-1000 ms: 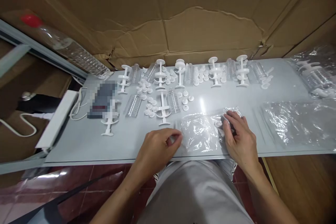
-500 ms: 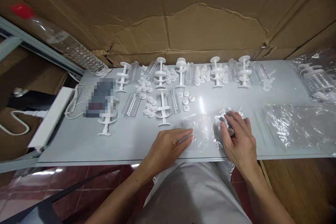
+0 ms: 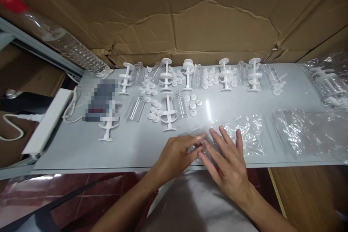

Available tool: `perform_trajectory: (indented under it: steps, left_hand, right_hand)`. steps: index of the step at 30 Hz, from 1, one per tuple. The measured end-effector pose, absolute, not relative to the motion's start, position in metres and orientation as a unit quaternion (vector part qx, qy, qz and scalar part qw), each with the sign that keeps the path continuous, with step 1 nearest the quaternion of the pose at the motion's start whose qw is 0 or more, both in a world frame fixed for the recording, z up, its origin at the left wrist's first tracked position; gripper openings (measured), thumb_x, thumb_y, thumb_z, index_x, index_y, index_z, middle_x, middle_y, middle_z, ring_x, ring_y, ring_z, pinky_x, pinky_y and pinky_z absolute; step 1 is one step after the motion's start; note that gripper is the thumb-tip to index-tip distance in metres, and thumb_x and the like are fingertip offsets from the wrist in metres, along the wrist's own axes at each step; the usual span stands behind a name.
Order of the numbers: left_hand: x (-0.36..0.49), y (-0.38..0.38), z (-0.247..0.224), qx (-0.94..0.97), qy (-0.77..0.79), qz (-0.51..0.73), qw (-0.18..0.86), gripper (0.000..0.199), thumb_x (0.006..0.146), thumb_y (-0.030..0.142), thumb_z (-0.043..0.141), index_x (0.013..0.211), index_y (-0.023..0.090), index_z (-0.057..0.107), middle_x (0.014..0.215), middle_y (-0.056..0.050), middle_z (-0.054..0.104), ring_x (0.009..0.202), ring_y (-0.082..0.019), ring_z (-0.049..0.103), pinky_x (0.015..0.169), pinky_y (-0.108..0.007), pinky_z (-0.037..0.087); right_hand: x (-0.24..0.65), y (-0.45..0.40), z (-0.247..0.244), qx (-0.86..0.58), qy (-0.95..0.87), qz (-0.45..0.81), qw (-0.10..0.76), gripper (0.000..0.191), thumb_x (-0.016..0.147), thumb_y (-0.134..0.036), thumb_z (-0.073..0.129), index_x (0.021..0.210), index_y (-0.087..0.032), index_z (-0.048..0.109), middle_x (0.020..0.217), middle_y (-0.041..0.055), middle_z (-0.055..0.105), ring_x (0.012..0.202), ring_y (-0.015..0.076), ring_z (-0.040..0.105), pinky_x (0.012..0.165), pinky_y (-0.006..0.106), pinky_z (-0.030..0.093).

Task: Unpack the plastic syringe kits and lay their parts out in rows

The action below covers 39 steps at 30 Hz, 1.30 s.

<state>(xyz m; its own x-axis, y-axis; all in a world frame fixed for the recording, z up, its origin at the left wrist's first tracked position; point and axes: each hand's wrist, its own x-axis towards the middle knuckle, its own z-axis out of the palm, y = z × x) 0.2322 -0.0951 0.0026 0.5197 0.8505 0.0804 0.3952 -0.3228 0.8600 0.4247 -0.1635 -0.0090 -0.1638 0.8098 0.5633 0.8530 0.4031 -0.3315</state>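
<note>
A clear plastic bag lies flat at the front of the shelf. My left hand pinches its left end between thumb and fingers. Over the middle of the bag, my right hand has its fingers spread, with thumb and forefinger close to the left fingertips; whether these touch the film is hard to tell. Something whitish inside the bag is mostly hidden by the right hand. Nearest behind the hands are a white plunger, a clear ribbed barrel and several small white nozzles.
More white plungers, clear barrels and nozzles line the back by the cardboard. More clear bags lie right, below a filled bag. At left are a water bottle, a pixelated object and a power strip.
My right hand has moved left along the bag toward my left hand, and its fingers have spread. More of the bag's right end now shows. The view has shifted slightly.
</note>
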Motion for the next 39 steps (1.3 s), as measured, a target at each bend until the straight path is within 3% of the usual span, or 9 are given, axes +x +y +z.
perform_trajectory:
  steps: [2,5,10,14,19,26,29,31,39]
  left_hand:
    - [0.234,-0.096,0.002,0.766,0.395,0.322,0.392,0.026,0.097,0.017,0.069,0.118,0.025,0.082,0.108,-0.004,0.083,0.077,-0.013,0.075,0.068,-0.024,0.061]
    - [0.235,-0.096,0.002,0.776,0.377,0.33,0.384,0.027,0.097,0.019,0.069,0.121,0.024,0.081,0.125,-0.008,0.08,0.088,-0.015,0.078,0.07,-0.025,0.062]
    - [0.238,-0.092,0.001,0.779,0.426,0.246,0.389,0.047,0.098,0.027,0.07,0.145,0.028,0.067,0.091,0.004,0.082,0.053,-0.007,0.056,0.063,-0.024,0.058]
    - [0.244,-0.092,0.0,0.79,0.454,0.206,0.358,0.044,0.099,0.029,0.07,0.142,0.029,0.069,0.077,0.007,0.077,0.052,-0.008,0.055,0.059,-0.022,0.053]
    - [0.256,-0.088,-0.001,0.832,0.396,0.245,0.303,0.029,0.103,0.033,0.066,0.13,0.027,0.078,0.11,-0.003,0.082,0.073,-0.012,0.071,0.065,-0.024,0.054]
    - [0.265,-0.08,0.013,0.834,0.441,0.113,0.311,0.033,0.101,0.052,0.067,0.12,0.03,0.083,0.089,-0.002,0.084,0.077,-0.02,0.077,0.07,-0.03,0.056]
    - [0.263,-0.081,0.012,0.834,0.419,0.112,0.341,0.038,0.104,0.042,0.066,0.141,0.036,0.07,0.099,0.001,0.084,0.077,-0.017,0.076,0.072,-0.029,0.057]
    - [0.264,-0.082,0.009,0.837,0.417,0.125,0.331,0.034,0.104,0.037,0.066,0.136,0.035,0.074,0.104,-0.001,0.084,0.082,-0.018,0.077,0.076,-0.03,0.058]
    - [0.281,-0.083,0.004,0.844,0.435,0.117,0.29,0.044,0.105,0.049,0.062,0.144,0.03,0.069,0.098,-0.002,0.083,0.08,-0.021,0.077,0.075,-0.032,0.058]
  right_hand:
    - [0.424,-0.164,-0.008,-0.538,-0.76,-0.021,0.363,0.064,0.094,-0.011,0.073,0.152,-0.029,0.055,0.149,0.0085,0.066,0.15,0.0319,0.052,0.126,0.073,0.031]
    - [0.42,-0.165,-0.006,-0.536,-0.752,-0.005,0.384,0.069,0.093,-0.008,0.072,0.156,-0.029,0.052,0.153,0.0097,0.062,0.149,0.0318,0.052,0.126,0.072,0.034]
    - [0.434,-0.161,-0.006,-0.566,-0.73,-0.019,0.382,0.073,0.097,-0.015,0.068,0.164,-0.03,0.042,0.158,0.0099,0.056,0.15,0.0318,0.051,0.127,0.072,0.031]
    - [0.461,-0.158,-0.013,-0.648,-0.659,-0.065,0.377,0.058,0.099,-0.015,0.066,0.154,-0.031,0.057,0.156,0.0078,0.06,0.15,0.033,0.051,0.127,0.073,0.029]
    - [0.469,-0.155,-0.021,-0.661,-0.642,0.018,0.389,0.027,0.103,-0.024,0.062,0.126,-0.025,0.076,0.133,0.0073,0.075,0.133,0.0311,0.068,0.122,0.068,0.042]
    - [0.47,-0.155,-0.017,-0.688,-0.583,0.112,0.417,0.044,0.106,-0.026,0.052,0.15,-0.026,0.059,0.134,0.0079,0.075,0.123,0.0259,0.073,0.12,0.058,0.05]
    - [0.474,-0.154,-0.019,-0.671,-0.604,0.092,0.421,0.037,0.104,-0.026,0.059,0.14,-0.025,0.067,0.131,0.0067,0.076,0.122,0.0261,0.074,0.122,0.059,0.048]
    - [0.474,-0.153,-0.021,-0.665,-0.608,0.069,0.427,0.032,0.102,-0.026,0.063,0.133,-0.023,0.07,0.129,0.0075,0.077,0.12,0.0263,0.075,0.121,0.06,0.048]
    - [0.473,-0.151,-0.029,-0.667,-0.646,0.029,0.37,0.021,0.1,-0.032,0.069,0.116,-0.022,0.076,0.13,0.0097,0.075,0.127,0.0299,0.069,0.121,0.064,0.043]
